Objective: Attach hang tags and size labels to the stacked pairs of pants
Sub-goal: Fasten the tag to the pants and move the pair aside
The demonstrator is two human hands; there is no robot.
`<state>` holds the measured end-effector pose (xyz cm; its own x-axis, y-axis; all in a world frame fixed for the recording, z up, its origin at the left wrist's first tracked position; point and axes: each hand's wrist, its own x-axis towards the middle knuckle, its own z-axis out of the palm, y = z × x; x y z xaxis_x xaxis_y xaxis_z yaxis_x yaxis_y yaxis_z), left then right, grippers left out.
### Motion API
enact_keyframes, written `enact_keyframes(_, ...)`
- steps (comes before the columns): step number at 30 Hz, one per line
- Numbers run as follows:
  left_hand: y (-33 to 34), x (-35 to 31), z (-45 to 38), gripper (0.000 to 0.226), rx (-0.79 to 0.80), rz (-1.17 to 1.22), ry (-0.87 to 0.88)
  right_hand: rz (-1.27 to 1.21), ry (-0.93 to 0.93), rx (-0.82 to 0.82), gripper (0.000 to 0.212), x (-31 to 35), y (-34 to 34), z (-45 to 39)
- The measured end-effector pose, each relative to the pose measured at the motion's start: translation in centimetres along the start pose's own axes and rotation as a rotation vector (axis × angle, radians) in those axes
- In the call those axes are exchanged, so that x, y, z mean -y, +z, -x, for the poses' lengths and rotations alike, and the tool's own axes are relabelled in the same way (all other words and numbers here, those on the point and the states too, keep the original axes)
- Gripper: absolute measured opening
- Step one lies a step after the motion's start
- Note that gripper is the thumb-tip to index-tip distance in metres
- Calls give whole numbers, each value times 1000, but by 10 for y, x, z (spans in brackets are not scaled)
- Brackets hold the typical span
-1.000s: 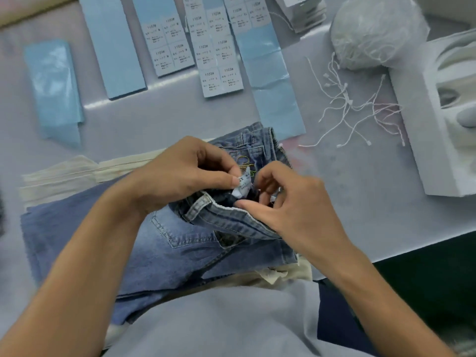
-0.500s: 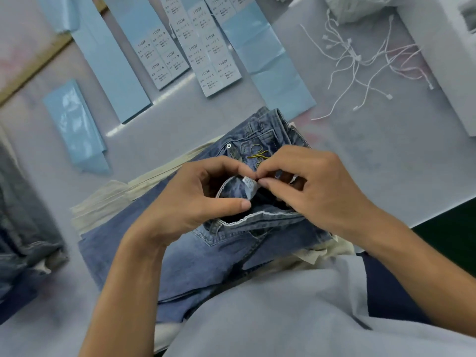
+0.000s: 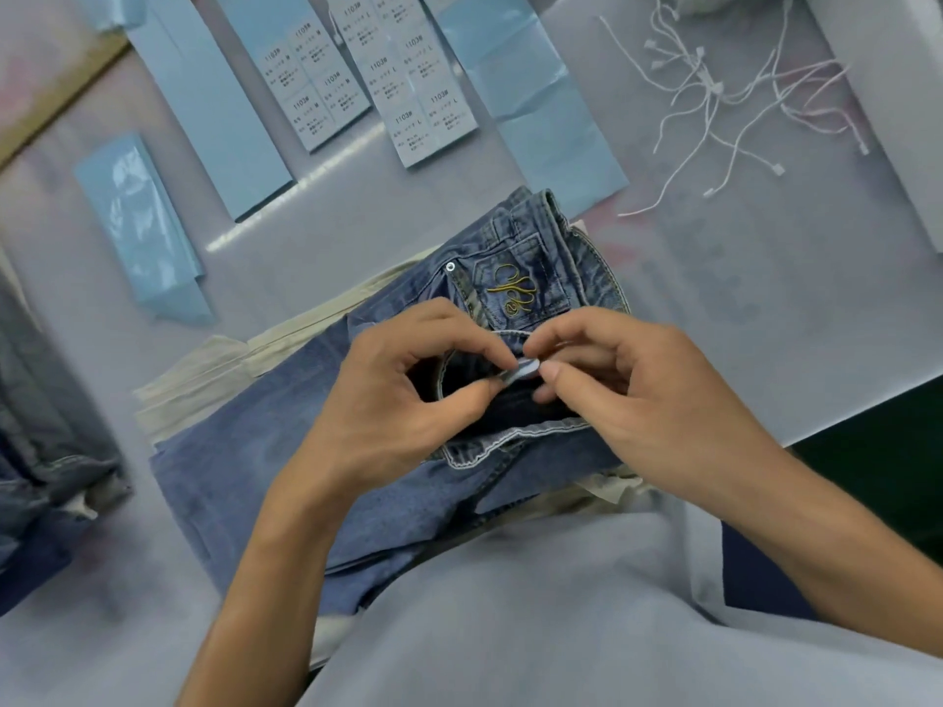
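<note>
A pair of blue jeans (image 3: 265, 451) lies on top of a stack of folded pants in front of me, waistband turned open. My left hand (image 3: 398, 400) and my right hand (image 3: 648, 400) meet over the open waistband. Both pinch a small pale size label (image 3: 523, 369) between thumb and fingertips at the inside of the waist. A back pocket with yellow embroidery (image 3: 515, 290) shows just beyond my fingers. Cream pants (image 3: 204, 369) lie under the jeans.
Sheets of printed size labels (image 3: 316, 84) on blue backing strips (image 3: 204, 99) lie across the far table. A loose bunch of white hang-tag strings (image 3: 714, 94) sits at the far right beside a white box (image 3: 898, 94). More denim (image 3: 46, 451) is piled at the left.
The view has swung left and closer. The label has turned from upright to nearly flat between my fingertips, and both hands have drawn together over the waistband.
</note>
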<state>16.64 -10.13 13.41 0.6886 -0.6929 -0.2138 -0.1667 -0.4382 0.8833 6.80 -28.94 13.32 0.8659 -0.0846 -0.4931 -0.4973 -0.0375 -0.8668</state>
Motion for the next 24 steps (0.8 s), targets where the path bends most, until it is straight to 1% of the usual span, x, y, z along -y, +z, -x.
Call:
enact_keyframes(2,-3,-1,0,20,19,-73,12,-53,-10,-10,19,0,1,0)
enact_keyframes(4,-4,-5,-2,21,38,-180,40,-39,-44,-57,18,0,6,-1)
enact_keyframes(7,-2,-11,-5,24,27,-294,77,161,-120,-184,25,-1,18,-1)
enact_keyframes(8,-2,-11,-4,25,19,-292,74,213,-146,-225,25,-2,21,-1)
enact_keyframes(10,-6,-10,-2,28,5,-222,34,236,-187,-275,23,-3,23,-1)
enact_keyframes(13,-11,-9,1,27,-3,-154,-16,268,-253,-281,20,-6,23,1)
enact_keyframes(15,-12,-10,0,26,1,-155,-35,382,-331,-292,22,-5,26,3)
enact_keyframes(17,-14,-14,-2,25,32,-198,-49,525,-435,-338,26,-4,26,5)
enact_keyframes(19,-17,-20,-5,20,110,-321,-62,617,-534,-412,28,-3,22,5)
enact_keyframes(21,-16,-28,-8,22,158,-513,-48,650,-657,-466,23,-1,17,4)
enact_keyframes(23,-9,-37,-12,17,99,-646,35,667,-785,-475,13,-1,17,6)
enact_keyframes(24,-6,-40,-12,14,51,-684,81,657,-814,-469,11,-1,18,7)
